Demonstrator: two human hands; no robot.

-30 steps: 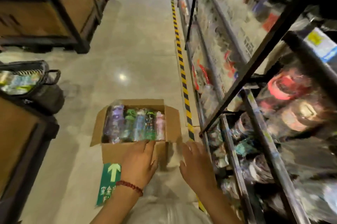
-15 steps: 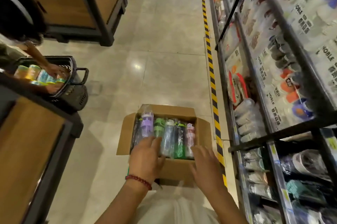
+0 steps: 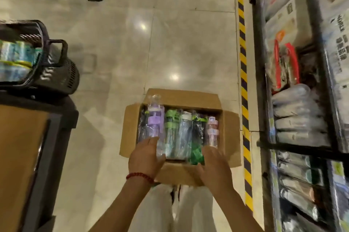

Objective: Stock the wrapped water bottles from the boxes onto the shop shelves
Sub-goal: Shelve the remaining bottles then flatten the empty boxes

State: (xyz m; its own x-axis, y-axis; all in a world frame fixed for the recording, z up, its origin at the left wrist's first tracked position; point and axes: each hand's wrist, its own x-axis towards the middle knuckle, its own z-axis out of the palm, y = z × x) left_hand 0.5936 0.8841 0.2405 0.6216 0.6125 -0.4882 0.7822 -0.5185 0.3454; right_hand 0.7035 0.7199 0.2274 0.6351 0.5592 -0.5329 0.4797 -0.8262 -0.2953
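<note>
Open cardboard box (image 3: 180, 172) on floor just left of shop shelves (image 3: 294, 143), wrapped water bottles (image 3: 177, 133) lying side by side inside; left hand (image 3: 145, 158) fingers laid on purple bottle (image 3: 154, 127), grip unclear; right hand (image 3: 213, 167) flat over box's near-right edge, holding nothing.

glossy beige tile floor (image 3: 117, 46) with ceiling-light glare, yellow-black hazard stripe (image 3: 242, 57) along right rack (image 3: 261, 73), dark wood-panel counter (image 3: 20, 156) left, black basket (image 3: 56, 73) on it.
</note>
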